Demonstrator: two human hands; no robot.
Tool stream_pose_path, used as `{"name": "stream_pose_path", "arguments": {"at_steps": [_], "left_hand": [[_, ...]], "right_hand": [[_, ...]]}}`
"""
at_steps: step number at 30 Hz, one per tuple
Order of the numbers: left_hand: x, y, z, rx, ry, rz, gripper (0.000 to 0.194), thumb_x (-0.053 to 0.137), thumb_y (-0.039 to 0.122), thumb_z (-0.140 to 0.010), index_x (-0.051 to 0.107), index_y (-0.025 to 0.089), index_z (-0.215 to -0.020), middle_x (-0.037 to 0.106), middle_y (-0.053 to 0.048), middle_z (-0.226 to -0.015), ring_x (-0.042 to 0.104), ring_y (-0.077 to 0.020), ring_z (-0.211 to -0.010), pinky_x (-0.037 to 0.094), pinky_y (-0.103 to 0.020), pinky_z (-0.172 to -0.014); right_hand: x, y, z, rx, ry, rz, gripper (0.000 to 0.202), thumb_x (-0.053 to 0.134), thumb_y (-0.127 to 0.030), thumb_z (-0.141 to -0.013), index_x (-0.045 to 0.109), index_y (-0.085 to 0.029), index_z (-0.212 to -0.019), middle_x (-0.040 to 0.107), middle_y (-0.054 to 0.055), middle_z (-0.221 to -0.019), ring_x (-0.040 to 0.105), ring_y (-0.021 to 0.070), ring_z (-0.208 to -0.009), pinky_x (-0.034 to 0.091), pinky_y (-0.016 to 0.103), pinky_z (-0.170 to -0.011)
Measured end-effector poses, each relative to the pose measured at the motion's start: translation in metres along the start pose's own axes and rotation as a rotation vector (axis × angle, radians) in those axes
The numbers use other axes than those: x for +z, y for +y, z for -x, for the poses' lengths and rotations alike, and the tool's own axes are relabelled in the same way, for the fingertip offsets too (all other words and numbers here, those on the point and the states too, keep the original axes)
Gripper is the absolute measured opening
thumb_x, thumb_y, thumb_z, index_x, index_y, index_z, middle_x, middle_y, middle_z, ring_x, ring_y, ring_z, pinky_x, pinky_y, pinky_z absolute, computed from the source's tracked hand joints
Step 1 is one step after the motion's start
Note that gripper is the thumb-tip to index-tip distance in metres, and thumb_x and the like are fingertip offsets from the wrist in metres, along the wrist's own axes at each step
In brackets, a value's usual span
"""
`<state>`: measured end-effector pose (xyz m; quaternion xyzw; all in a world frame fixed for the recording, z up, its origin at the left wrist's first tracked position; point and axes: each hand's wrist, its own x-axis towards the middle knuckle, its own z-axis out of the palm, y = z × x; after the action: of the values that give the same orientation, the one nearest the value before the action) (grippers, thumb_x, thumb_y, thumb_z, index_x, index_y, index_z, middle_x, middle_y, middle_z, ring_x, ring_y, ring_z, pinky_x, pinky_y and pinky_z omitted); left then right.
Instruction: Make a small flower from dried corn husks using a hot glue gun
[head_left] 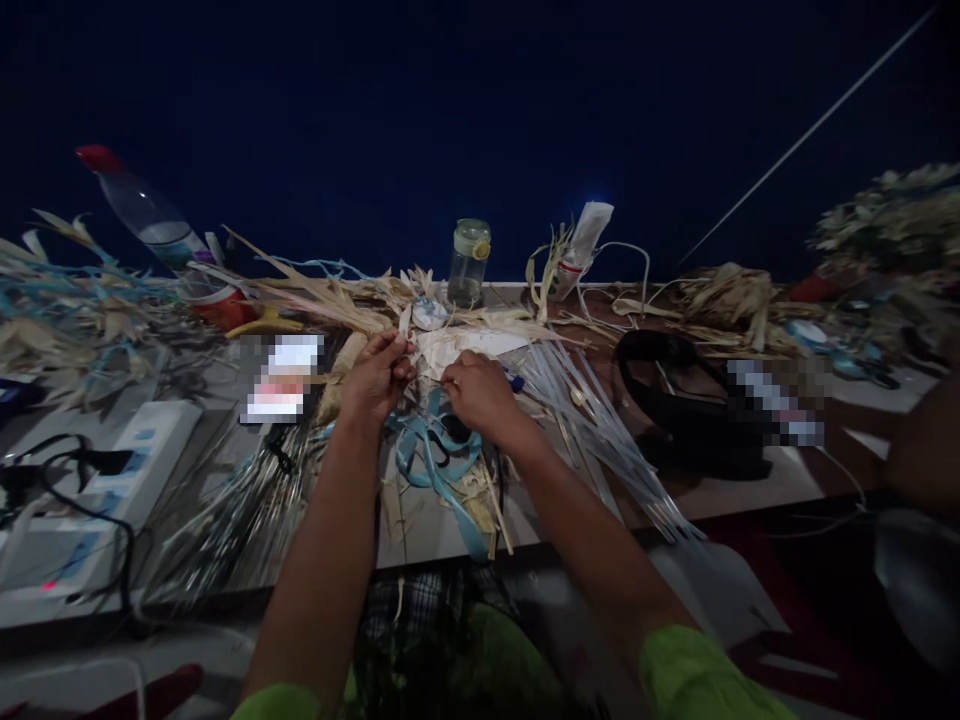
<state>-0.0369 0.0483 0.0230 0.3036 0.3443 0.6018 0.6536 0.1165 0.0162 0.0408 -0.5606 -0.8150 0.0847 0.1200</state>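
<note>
My left hand is closed in a pinch on a pale strip of dried corn husk, which stands up from the fingertips. Close by on the right, my right hand has its fingers pressed together; what they hold, if anything, is too small to make out. Pale husk pieces lie just behind and between both hands. Under the hands, a blue ribbon is looped on the table. A small whitish round item sits just beyond the fingers.
Clear stiff strips and a black strap-like object lie to the right. Thin wires, a lit phone and a power strip lie left. Behind stand a clear bottle and a tilted red-capped bottle.
</note>
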Motion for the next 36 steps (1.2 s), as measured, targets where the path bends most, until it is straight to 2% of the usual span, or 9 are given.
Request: {"name": "stream_pose_path", "arguments": {"at_steps": [4, 9, 11, 14, 17, 22, 28, 33, 36], "left_hand": [[-0.001, -0.001, 0.0, -0.002, -0.005, 0.007, 0.015, 0.061, 0.014, -0.068, 0.049, 0.016, -0.078, 0.052, 0.005, -0.061, 0.033, 0.0004, -0.037, 0.03, -0.015, -0.041], [-0.004, -0.002, 0.001, -0.003, -0.027, 0.026, 0.015, 0.061, 0.014, -0.068, 0.05, 0.016, -0.078, 0.052, 0.004, -0.063, 0.034, 0.0009, -0.039, 0.031, -0.015, -0.042], [-0.005, -0.002, 0.0, -0.007, -0.022, 0.024, 0.016, 0.061, 0.014, -0.068, 0.05, 0.016, -0.079, 0.052, 0.004, -0.063, 0.034, 0.0008, -0.039, 0.031, -0.015, -0.042], [-0.004, -0.003, -0.001, -0.016, -0.011, 0.021, 0.017, 0.062, 0.015, -0.068, 0.049, 0.017, -0.079, 0.053, 0.004, -0.062, 0.034, 0.0004, -0.039, 0.032, -0.015, -0.042], [-0.002, -0.003, -0.001, -0.025, 0.005, 0.019, 0.018, 0.062, 0.015, -0.067, 0.048, 0.017, -0.078, 0.053, 0.004, -0.062, 0.034, 0.0003, -0.038, 0.032, -0.015, -0.042], [0.001, -0.003, 0.001, -0.024, 0.012, 0.012, 0.017, 0.063, 0.016, -0.067, 0.049, 0.016, -0.076, 0.053, 0.004, -0.061, 0.034, 0.0002, -0.038, 0.032, -0.015, -0.041], [0.001, -0.003, 0.001, -0.032, 0.021, 0.005, 0.017, 0.063, 0.016, -0.066, 0.048, 0.016, -0.075, 0.052, 0.005, -0.06, 0.033, 0.0002, -0.038, 0.031, -0.015, -0.041], [0.002, -0.003, 0.001, -0.038, 0.013, -0.006, 0.018, 0.063, 0.017, -0.067, 0.048, 0.017, -0.077, 0.052, 0.005, -0.061, 0.033, 0.0005, -0.038, 0.031, -0.015, -0.041], [0.003, -0.003, 0.001, -0.037, 0.003, -0.018, 0.018, 0.063, 0.017, -0.066, 0.048, 0.016, -0.076, 0.051, 0.005, -0.061, 0.033, 0.0007, -0.038, 0.03, -0.015, -0.041]], "right_hand": [[-0.007, -0.003, 0.008, -0.071, -0.042, -0.308, 0.022, 0.045, -0.02, -0.081, 0.064, -0.016, -0.09, 0.062, 0.005, -0.09, 0.054, 0.0145, -0.087, 0.037, 0.026, -0.078], [-0.015, -0.014, 0.037, -0.48, -0.458, -0.519, 0.023, 0.047, -0.022, -0.081, 0.064, -0.018, -0.097, 0.064, 0.003, -0.095, 0.057, 0.0126, -0.086, 0.039, 0.023, -0.076], [-0.015, -0.011, 0.045, -0.436, -0.383, -0.521, 0.026, 0.043, -0.023, -0.084, 0.062, -0.017, -0.101, 0.063, 0.004, -0.098, 0.056, 0.0128, -0.089, 0.039, 0.024, -0.079], [-0.008, 0.002, 0.051, -0.133, -0.145, -0.369, 0.029, 0.038, -0.025, -0.086, 0.059, -0.016, -0.104, 0.061, 0.007, -0.1, 0.053, 0.0148, -0.094, 0.037, 0.027, -0.084], [0.004, 0.011, 0.053, 0.032, -0.134, -0.159, 0.027, 0.042, -0.027, -0.084, 0.058, -0.018, -0.102, 0.058, 0.009, -0.103, 0.054, 0.0174, -0.093, 0.038, 0.028, -0.081], [0.016, -0.005, 0.06, -0.054, -0.238, -0.017, 0.023, 0.042, -0.029, -0.082, 0.06, -0.017, -0.091, 0.059, 0.009, -0.095, 0.057, 0.0192, -0.081, 0.04, 0.029, -0.071], [0.014, -0.021, 0.065, -0.244, -0.263, -0.144, 0.023, 0.038, -0.017, -0.081, 0.06, -0.016, -0.084, 0.061, 0.005, -0.083, 0.055, 0.0146, -0.076, 0.038, 0.024, -0.067], [0.013, 0.0, 0.046, -0.041, -0.07, -0.167, 0.029, 0.034, -0.02, -0.084, 0.06, -0.018, -0.098, 0.06, 0.005, -0.096, 0.054, 0.0143, -0.091, 0.038, 0.024, -0.079], [0.017, 0.005, 0.028, 0.06, -0.073, -0.037, 0.03, 0.034, -0.024, -0.085, 0.061, -0.017, -0.096, 0.059, 0.008, -0.098, 0.054, 0.0162, -0.092, 0.038, 0.026, -0.079]]}}
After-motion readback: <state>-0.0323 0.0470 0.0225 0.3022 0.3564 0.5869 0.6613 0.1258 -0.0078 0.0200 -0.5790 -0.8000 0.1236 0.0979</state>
